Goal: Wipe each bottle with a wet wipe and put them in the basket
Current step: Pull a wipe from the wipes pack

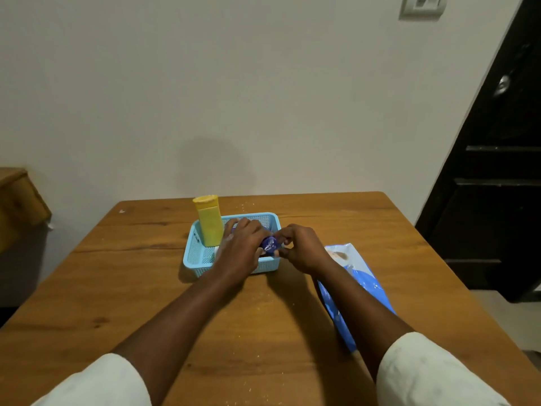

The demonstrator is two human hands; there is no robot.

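**Small blue bottle going into the basket: grip notes**

Both hands are over the light blue basket (202, 254), which sits near the middle of the desk (146, 288), a bit toward the far edge. The right hand (301, 250) is pinching a small dark blue bottle (270, 244) by its round end, thumb and fingertips curled around it, right above the basket's right side. The left hand (240, 244) is reaching into the basket with fingers bent; honestly can't tell if it's gripping the bottle's body, a wipe, or nothing, since its back hides everything.

The yellow bottle (208, 221) is already standing upright in the basket's far left corner. The wipes pack (351, 285) lies flat near the desk's right edge, partly under the right forearm.

My guess on handling: the blue one looks like a small, light, rigid plastic thing, and probably slick if freshly wiped. I'd hold it around the body rather than the cap and set it down low, because the basket looks light enough to slide if bumped.
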